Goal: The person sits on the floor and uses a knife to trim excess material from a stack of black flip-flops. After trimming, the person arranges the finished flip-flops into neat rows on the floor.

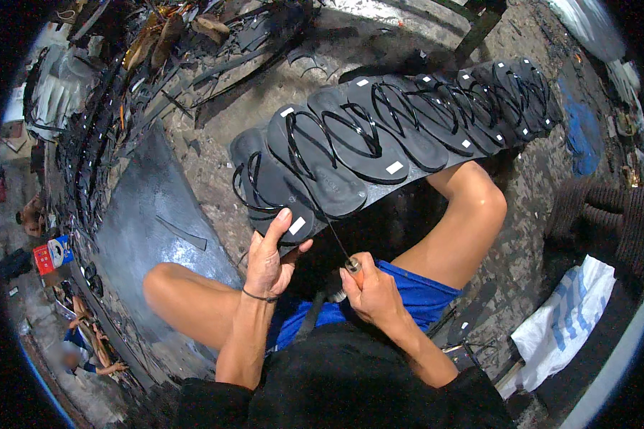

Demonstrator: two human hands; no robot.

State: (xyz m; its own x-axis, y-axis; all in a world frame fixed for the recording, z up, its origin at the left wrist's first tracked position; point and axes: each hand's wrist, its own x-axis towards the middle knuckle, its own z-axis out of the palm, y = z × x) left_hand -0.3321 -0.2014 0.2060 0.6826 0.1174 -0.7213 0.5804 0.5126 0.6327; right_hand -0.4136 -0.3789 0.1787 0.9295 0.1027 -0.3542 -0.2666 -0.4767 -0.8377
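A row of black flip-flops [408,139] with glossy black straps stretches from the middle toward the far right, lying side by side on a board [381,191]. Small white labels mark many of the soles. My left hand [266,263] is closed on the near end of the leftmost flip-flop [261,177], thumb on top beside its label; its fingers beneath are partly hidden. Wrapped in my right hand [374,292] is the wooden handle of an awl-like tool [355,269]. Its thin dark shaft points up and left toward the second flip-flop's near edge; whether the tip touches is unclear.
A dark sheet [154,207] lies on the ground at left, with a loose strip on it. Scraps and black strips [89,157] pile up beyond. At right are a blue cloth [581,132] and a white bag [565,322]. Another person [79,354] sits at lower left.
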